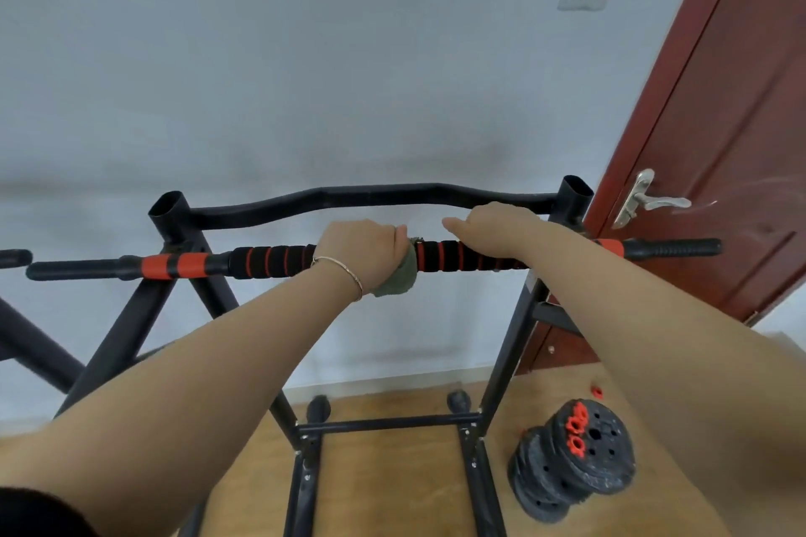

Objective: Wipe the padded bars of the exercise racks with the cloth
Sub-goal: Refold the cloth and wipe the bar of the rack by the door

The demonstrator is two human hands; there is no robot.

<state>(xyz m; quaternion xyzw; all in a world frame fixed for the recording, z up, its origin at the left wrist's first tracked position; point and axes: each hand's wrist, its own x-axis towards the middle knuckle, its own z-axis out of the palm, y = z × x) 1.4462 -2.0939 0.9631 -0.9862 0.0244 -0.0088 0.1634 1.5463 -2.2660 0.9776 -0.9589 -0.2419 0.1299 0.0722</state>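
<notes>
Left hand (357, 251) clenched round green cloth (399, 275), which wrapped padded bar (270, 262) at mid-span. Right hand (493, 227) lay over bar just right of cloth; grip could not be told. Step wanted: cloth fully round foam, firm slide along ridges, twist to reach underside. Bare curved bar (370, 192) sat behind.

padded bar (270, 262): black foam sleeve with red rings, horizontal, mounted across the top of the black rack (508, 344) | cloth (399, 277): grey-green, bunched, wrapped round the bar near mid-span under your left hand (362, 251), loose end hanging below the bar
</notes>
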